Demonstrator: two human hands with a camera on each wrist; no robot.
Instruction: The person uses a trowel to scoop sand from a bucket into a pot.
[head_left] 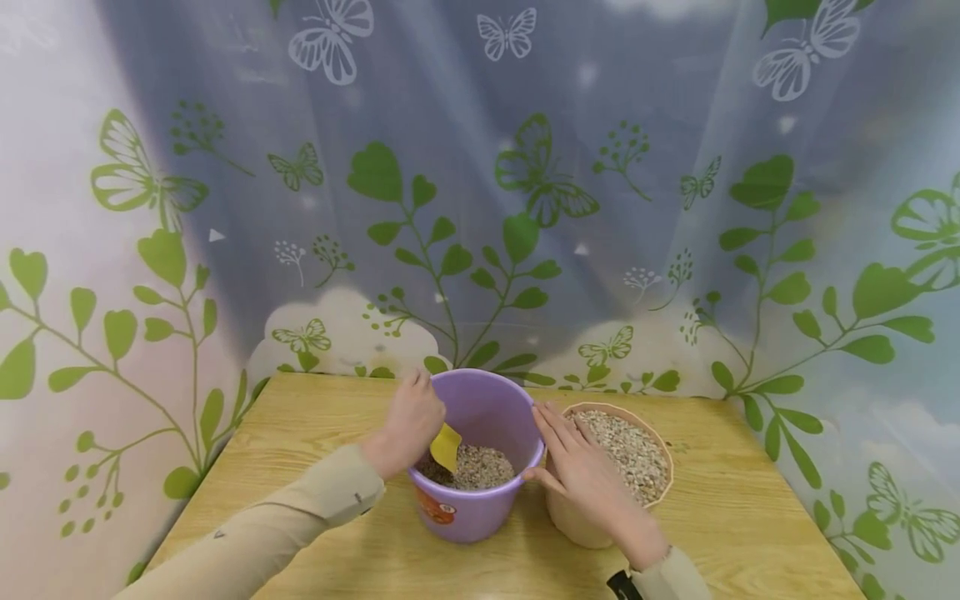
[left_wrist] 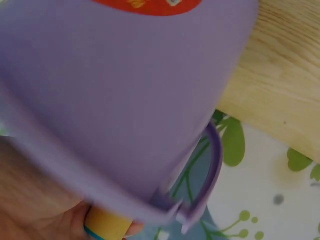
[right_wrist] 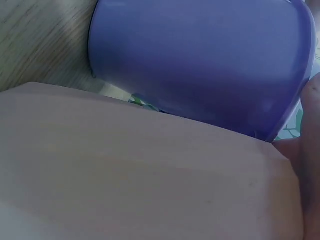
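Observation:
A purple bucket (head_left: 476,521) stands on the wooden table with a layer of small gravel (head_left: 483,468) at its bottom. My left hand (head_left: 408,421) is over its left rim, gripping a yellow toy shovel (head_left: 446,448) whose blade dips toward the gravel. In the left wrist view the shovel's yellow handle (left_wrist: 107,222) shows between the fingers, partly hidden by the bucket's rim. With fingers extended, my right hand (head_left: 588,475) touches the bucket's right rim. Beneath that hand is a beige pot (head_left: 566,517), filled near its top with pebbles (head_left: 633,454).
The bucket's purple handle (left_wrist: 215,165) hangs at its side. Bucket and pot stand close together on the light wooden table (head_left: 322,425). Behind and around the table hangs a curtain (head_left: 465,242) printed with leaves and butterflies.

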